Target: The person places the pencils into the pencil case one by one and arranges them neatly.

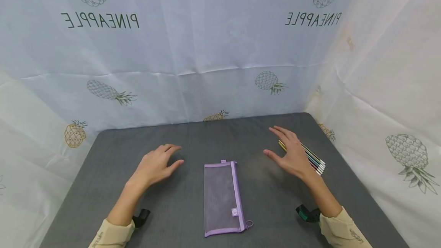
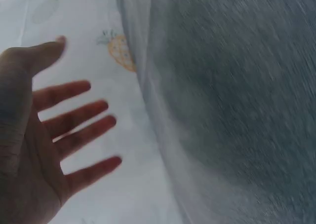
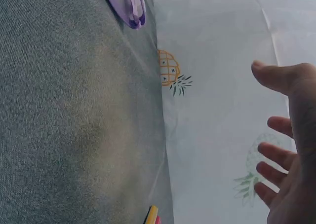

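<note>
A purple mesh zipper pouch (image 1: 220,198) lies flat on the dark grey table, its zipper along the right side and a ring pull at the near right corner. Left of it my left hand (image 1: 155,167) is held above the table, fingers spread and holding nothing. On the other side, my right hand (image 1: 291,156) hovers with thumb and fingers apart, also holding nothing. Several colored pencils (image 1: 318,162) lie together on the table, partly hidden behind the right hand. In the right wrist view, the pouch's corner (image 3: 136,17) and a few pencil ends (image 3: 152,215) show.
The grey table (image 1: 179,209) reaches to a white curtain (image 1: 206,41) printed with pineapples, which hangs behind it and along both sides. A black strap device (image 1: 141,218) is on the left wrist, another (image 1: 307,214) on the right.
</note>
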Available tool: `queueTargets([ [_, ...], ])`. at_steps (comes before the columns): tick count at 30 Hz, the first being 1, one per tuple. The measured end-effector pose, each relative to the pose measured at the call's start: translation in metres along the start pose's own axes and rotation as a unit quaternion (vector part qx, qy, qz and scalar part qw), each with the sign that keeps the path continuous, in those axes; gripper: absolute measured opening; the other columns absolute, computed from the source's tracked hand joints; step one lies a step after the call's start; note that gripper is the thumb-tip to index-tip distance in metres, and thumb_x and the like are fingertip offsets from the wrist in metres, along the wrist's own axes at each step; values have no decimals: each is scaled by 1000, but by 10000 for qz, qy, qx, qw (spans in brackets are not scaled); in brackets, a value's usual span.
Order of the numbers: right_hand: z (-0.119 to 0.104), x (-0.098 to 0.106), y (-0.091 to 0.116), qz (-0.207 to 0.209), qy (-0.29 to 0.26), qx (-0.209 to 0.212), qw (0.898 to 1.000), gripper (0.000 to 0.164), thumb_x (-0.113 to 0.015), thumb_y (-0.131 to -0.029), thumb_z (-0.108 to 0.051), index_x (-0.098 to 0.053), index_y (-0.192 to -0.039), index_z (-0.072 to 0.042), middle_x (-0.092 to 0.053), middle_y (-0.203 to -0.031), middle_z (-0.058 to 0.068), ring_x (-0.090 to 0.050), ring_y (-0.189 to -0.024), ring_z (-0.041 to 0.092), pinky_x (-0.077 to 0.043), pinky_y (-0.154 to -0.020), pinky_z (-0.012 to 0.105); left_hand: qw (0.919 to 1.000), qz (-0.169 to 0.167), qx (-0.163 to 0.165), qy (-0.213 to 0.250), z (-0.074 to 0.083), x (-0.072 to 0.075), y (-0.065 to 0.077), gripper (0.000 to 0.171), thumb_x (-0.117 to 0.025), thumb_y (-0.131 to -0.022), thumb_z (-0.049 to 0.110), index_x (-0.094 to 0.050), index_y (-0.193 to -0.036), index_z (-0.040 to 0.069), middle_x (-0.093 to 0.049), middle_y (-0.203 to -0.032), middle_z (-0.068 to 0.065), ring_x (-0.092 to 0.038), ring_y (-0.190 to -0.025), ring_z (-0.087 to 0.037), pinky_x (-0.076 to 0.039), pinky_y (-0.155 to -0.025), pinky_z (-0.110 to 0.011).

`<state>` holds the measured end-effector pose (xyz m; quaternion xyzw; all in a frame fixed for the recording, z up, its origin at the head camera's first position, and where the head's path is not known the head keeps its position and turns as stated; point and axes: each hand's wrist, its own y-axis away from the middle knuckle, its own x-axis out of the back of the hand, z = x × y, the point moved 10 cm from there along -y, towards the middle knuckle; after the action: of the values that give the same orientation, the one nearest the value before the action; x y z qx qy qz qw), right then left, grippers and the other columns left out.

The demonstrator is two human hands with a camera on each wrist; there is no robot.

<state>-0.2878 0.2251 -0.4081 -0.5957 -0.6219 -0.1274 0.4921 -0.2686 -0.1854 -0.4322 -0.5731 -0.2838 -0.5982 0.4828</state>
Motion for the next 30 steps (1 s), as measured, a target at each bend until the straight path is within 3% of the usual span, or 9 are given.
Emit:
queueTargets([
  [2, 2, 2, 0, 132, -280, -38, 9995, 70, -86, -91, -27, -58, -155, -13, -56, -158, 21, -46, -147, 48, -37, -116, 77, 9996, 29, -286, 64, 14, -1, 0, 48, -77, -101, 40, -72, -138, 10, -74, -136, -12, -74, -120, -34, -65, -87, -54],
  [6, 10, 7, -2, 405, -606, -101, 9973, 54, -85, -93, -16, -67, -143, -9, -65, -143, 21, -55, -134, 44, -43, -110, 70, 9958, -21, -890, 213, 46, -3, -1, 37, -78, -102, 32, -75, -132, 10, -76, -129, -8, -77, -113, -27, -66, -83, -46],
  [12, 25, 10, -4, 698, -580, -167, 9957, 38, -83, -94, -8, -74, -131, -5, -74, -123, 19, -64, -113, 40, -49, -92, 50, 9833, -438, -1692, 512, 94, -15, 1, 30, -76, -103, 26, -76, -129, 11, -75, -122, -3, -76, -100, -17, -65, -76, -33],
  [17, 41, 7, -5, 770, -478, -285, 9955, 32, -82, -94, -4, -77, -126, -4, -76, -111, 20, -65, -100, 35, -48, -84, 32, 9712, -761, -2164, 652, 127, -26, 3, 29, -77, -102, 23, -75, -129, 13, -72, -126, 0, -75, -102, -14, -64, -78, -30],
  [23, 63, 0, -9, 641, -304, -493, 9963, 28, -83, -93, -3, -79, -120, -3, -76, -104, 19, -66, -91, 34, -47, -77, 26, 9627, -787, -2550, 455, 153, -34, 0, 38, -81, -99, 18, -72, -135, 17, -68, -137, 3, -70, -122, -13, -65, -93, -34],
  [30, 81, -14, -14, 222, 72, -665, 9975, 26, -84, -93, -6, -79, -118, 0, -76, -96, 17, -59, -78, 23, -43, -72, 31, 9583, -1062, -2634, 313, 169, -46, -5, 47, -77, -99, 13, -70, -143, 27, -66, -126, 3, -62, -108, -11, -60, -80, -25],
])
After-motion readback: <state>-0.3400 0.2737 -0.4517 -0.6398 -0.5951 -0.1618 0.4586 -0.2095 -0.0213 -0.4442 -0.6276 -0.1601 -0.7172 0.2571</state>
